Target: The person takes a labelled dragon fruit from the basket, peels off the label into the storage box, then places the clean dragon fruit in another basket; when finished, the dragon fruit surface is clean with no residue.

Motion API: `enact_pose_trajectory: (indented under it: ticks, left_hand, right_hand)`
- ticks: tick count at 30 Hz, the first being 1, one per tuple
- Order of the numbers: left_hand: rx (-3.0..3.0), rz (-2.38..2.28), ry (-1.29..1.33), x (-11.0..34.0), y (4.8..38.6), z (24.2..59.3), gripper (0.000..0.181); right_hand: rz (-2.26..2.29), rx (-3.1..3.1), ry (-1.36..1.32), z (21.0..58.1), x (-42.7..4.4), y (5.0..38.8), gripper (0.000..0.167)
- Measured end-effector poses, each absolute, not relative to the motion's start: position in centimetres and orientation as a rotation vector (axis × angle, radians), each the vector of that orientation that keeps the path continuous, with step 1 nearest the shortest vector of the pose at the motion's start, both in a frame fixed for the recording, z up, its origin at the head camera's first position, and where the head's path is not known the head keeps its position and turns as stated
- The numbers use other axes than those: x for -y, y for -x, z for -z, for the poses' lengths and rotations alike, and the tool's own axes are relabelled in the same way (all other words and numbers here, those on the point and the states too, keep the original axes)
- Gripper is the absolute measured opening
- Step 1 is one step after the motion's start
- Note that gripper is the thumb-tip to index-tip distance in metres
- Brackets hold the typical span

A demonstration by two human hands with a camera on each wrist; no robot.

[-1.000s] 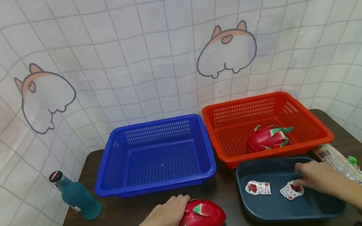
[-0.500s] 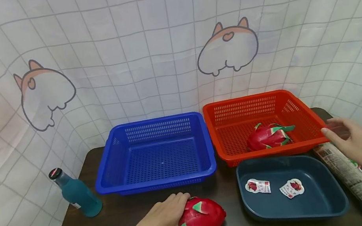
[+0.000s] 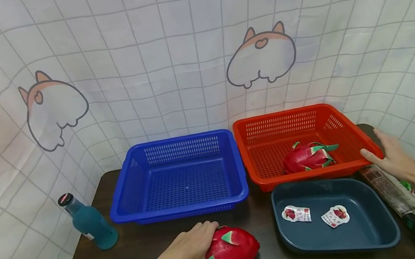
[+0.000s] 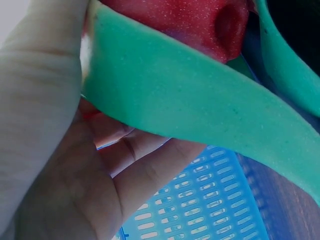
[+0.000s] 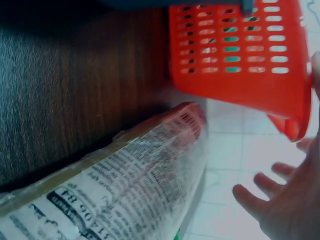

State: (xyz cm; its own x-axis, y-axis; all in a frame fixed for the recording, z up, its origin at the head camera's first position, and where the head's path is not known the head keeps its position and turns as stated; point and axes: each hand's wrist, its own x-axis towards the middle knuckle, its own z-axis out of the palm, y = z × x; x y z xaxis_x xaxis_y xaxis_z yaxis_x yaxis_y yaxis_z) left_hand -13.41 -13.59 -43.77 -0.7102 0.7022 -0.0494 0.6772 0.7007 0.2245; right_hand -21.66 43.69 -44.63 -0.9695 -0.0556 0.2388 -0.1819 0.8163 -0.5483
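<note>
My left hand (image 3: 189, 256) grips a red dragon fruit (image 3: 235, 248) with green-tipped scales, lying on the table in front of the blue basket. Thumb and fingers lie around its left side; in the left wrist view a long green leaf (image 4: 190, 95) crosses before the fingers. My right hand (image 3: 395, 157) is at the front right corner of the red basket (image 3: 358, 166), its thumb at the rim. In the right wrist view its fingers (image 5: 255, 197) are spread outside the basket wall, holding nothing. Another dragon fruit (image 3: 305, 158) lies inside the red basket.
The blue basket (image 3: 179, 209) stands at the back left, beside a tilted-looking teal bottle (image 3: 93, 224). A dark blue tray (image 3: 341, 240) with two labels (image 3: 296, 214) sits before the red basket. Right of it lies a long printed packet (image 3: 396, 196), partly under my right arm.
My right hand has left the dark blue tray, swung right over the packet, and come to the red basket's right corner. My left hand stays on the dragon fruit.
</note>
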Motion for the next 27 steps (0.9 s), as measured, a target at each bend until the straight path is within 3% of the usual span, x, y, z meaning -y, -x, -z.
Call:
enact_pose_trajectory:
  ticks: [9, 27]
  left_hand:
    - [-2.767, -0.281, -1.129, 13.6, 13.7, 43.8, 0.103]
    - [-2.644, -0.400, -1.121, 13.8, 13.9, 44.4, 0.096]
  right_hand:
    - [-0.962, 2.760, -0.315, 45.4, -43.9, 21.8, 0.078]
    - [-1.012, 2.872, -0.111, 46.0, -43.7, 21.3, 0.078]
